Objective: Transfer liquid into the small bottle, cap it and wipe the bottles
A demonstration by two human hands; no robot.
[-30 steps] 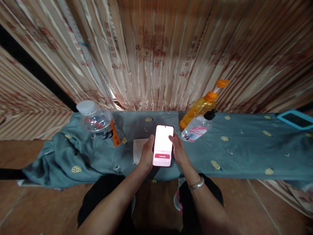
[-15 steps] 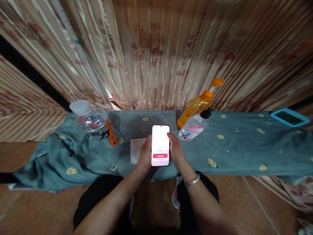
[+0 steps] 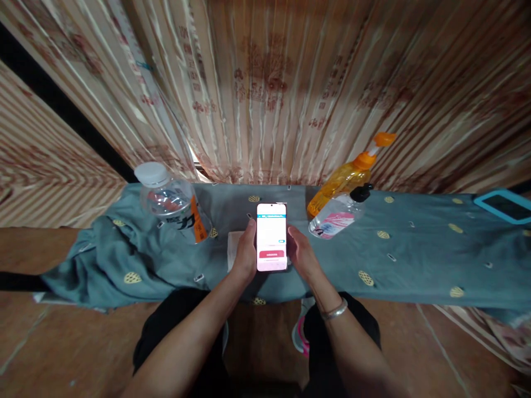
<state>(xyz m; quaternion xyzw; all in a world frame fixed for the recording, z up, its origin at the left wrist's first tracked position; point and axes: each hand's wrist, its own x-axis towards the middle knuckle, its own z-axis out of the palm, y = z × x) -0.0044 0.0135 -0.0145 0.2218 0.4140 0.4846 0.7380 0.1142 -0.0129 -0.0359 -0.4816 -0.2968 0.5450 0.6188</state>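
Clamped — left hand (image 3: 245, 255) and right hand (image 3: 302, 255) grip smartphone (image 3: 271, 236) edges | phone between palms, centre frame — above teal cloth (image 3: 415, 260)

Dim warm room; phone (image 3: 271, 236) screen glares; edges warped, blurred.

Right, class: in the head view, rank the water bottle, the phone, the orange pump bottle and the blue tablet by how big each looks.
1. Water bottle
2. Orange pump bottle
3. Phone, held nearer the camera, so its rank is unsure
4. Blue tablet, cut off by the edge, so its full size is hidden
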